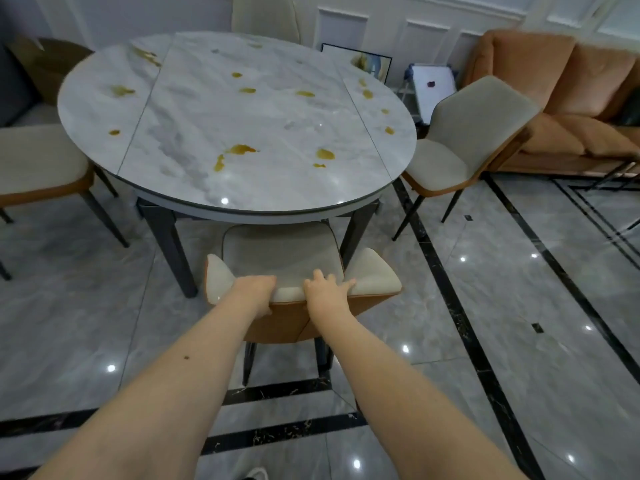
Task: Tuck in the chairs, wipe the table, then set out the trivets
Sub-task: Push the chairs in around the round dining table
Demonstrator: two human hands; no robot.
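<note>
A round grey marble table [194,181] carries several yellow-brown spills [240,149] across its top. Right in front of me stands a cream chair with an orange back [372,277], its seat partly under the table's near edge. My left hand [254,289] grips the top of its backrest, fingers curled over the front. My right hand [327,289] grips the same rim beside it, fingers spread over the cushion. No trivets or cloth are in view.
A chair [464,140] stands pulled out at the table's right, another [38,164] at the left, and one [265,15] at the far side. An orange sofa [568,84] lines the right wall. Framed items [433,88] lean against the back wall. The floor is glossy tile.
</note>
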